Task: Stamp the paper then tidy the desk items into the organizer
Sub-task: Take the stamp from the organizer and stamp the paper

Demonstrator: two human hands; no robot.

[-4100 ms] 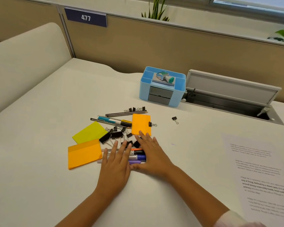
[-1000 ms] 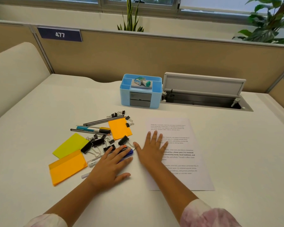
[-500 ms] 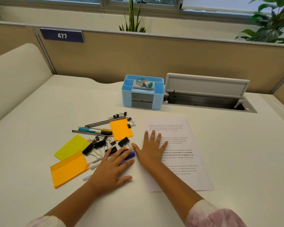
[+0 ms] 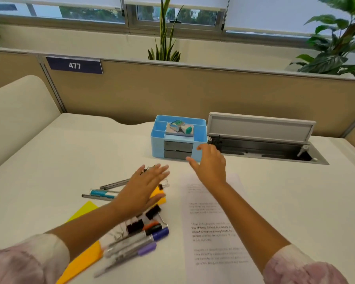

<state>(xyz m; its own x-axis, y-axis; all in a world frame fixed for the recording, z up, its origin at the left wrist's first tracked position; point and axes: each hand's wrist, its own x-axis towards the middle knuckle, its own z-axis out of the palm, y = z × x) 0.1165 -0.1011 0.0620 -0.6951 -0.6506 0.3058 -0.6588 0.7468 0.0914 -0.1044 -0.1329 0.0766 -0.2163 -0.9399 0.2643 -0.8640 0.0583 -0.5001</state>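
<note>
The light blue plastic desk organizer (image 4: pixel 177 140) sits at the far middle of our white desk (image 4: pixel 275 201), a green-and-white stamp (image 4: pixel 180 126) lying on its top tray. Just before its grey drawers our right hand (image 4: pixel 210 165) hovers, fingers loose, gripping nothing. Nearer us, the printed white paper sheet (image 4: pixel 213 218) lies flat. Our left hand (image 4: pixel 143 187), fingers straight and holding nothing, hangs over the pens and black binder clips (image 4: pixel 134 224) left of the sheet.

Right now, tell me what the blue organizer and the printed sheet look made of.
Organizer: looks like moulded plastic, smooth pale blue walls with grey drawer fronts. Sheet: thin white paper, matte, lying flat on the desk with printed text.
</note>
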